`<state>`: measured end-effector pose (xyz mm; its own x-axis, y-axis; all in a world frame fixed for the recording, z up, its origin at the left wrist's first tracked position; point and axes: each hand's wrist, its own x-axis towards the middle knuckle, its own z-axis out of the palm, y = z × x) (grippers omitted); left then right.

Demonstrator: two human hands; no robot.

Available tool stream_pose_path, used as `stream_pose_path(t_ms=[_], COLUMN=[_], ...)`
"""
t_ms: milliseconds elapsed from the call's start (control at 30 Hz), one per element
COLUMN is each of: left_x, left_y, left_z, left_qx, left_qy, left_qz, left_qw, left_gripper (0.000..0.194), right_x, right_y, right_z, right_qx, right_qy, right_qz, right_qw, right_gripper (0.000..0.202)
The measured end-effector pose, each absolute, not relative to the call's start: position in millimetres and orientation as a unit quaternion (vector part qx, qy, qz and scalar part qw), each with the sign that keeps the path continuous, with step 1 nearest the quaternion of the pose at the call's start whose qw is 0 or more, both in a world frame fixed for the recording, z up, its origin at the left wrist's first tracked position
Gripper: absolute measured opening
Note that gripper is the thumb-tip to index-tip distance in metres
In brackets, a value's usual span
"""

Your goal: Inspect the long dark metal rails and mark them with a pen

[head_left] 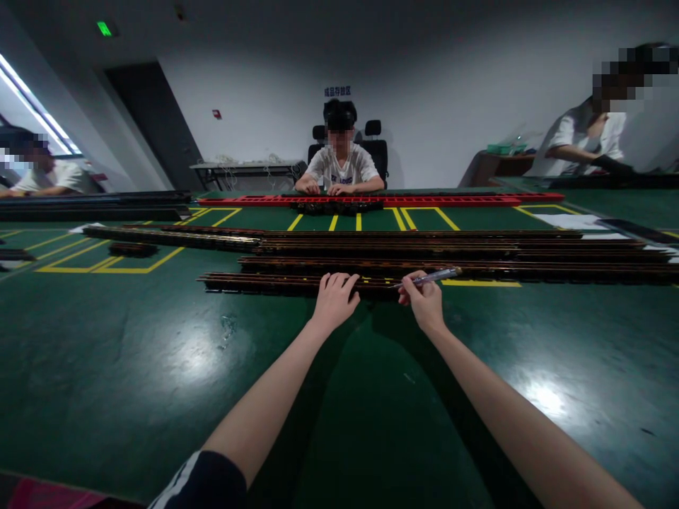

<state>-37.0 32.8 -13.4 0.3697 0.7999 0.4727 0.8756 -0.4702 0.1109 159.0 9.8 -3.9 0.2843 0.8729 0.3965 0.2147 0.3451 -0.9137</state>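
A long, dark slotted strip (254, 283) lies across the green table in front of me. My left hand (334, 300) rests on it, fingers spread over its top and the thumb toward the near side. Between the fingers of my right hand (424, 302) is a slim screwdriver (438, 276) with a clear handle. Its thin shaft points left, at the strip, close to my left hand; whether the tip touches cannot be made out. Just beyond lie several more dark strips (456, 247), bundled side by side.
A co-worker (342, 166) sits opposite, hands at a long red rail (445, 201). Other people are at the far left and right. A short dark piece (132, 249) lies left, among yellow tape lines (122, 270). White paper (567, 222) is at the right.
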Motion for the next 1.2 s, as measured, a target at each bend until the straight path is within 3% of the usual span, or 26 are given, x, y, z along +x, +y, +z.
stream_pose_path(t_ms=[533,1200], left_x=[-34.7,-21.7], left_y=[29.0,30.9], left_z=[-6.6,-10.1], left_qx=[-0.827,-0.810], left_qy=[-0.513,-0.530], left_qz=[-0.221,-0.238], left_qw=[0.061,0.079], left_gripper=[0.039,0.036], right_x=[177.4,187.8], right_y=[5.5,4.8], right_z=[-3.9,-6.2], right_qx=[-0.526,-0.524], right_qy=[-0.536,-0.507], right_qz=[0.280,0.289], right_qw=[0.598,0.620], right_gripper=[0.053,0.043])
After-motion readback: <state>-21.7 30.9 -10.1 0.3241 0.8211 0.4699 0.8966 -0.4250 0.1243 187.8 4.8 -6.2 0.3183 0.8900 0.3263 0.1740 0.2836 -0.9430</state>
